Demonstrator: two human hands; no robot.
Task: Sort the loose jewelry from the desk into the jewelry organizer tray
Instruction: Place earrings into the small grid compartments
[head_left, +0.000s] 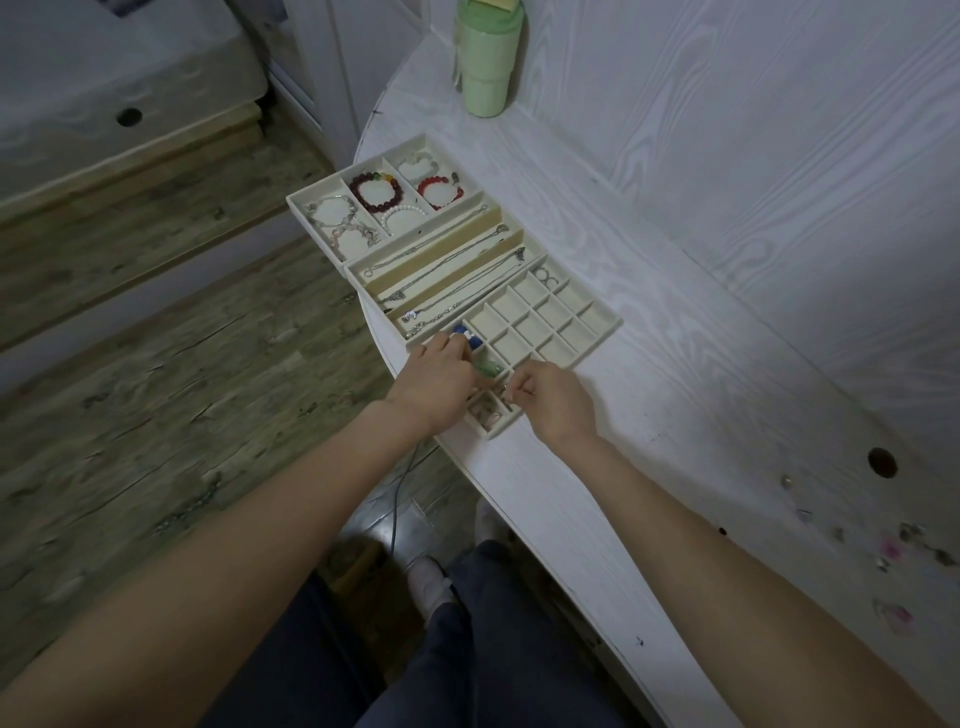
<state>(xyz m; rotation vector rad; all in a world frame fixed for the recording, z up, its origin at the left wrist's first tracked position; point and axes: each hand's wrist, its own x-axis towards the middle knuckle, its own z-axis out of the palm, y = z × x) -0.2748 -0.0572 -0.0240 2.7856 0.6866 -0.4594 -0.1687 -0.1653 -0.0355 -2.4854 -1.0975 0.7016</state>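
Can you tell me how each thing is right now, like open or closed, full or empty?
Cream jewelry organizer tray: open, no lid, partly filled.
Dark red bead bracelet: lying in a far compartment.
Silver chain necklaces: laid out in the long slots.
Pale green tumbler: upright, lid on.
Left hand: over the near compartments.
Right hand: fingers curled, pinching something tiny.

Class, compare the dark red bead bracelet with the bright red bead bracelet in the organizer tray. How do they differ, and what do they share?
The dark red bracelet lies in the middle compartment of the far section; the bright red bracelet lies in the compartment to its right. The dark red bracelet carries a few green and orange beads; the bright red bracelet looks one colour. The dark red bracelet forms the wider ring. Both are round bead loops lying flat in the tray.
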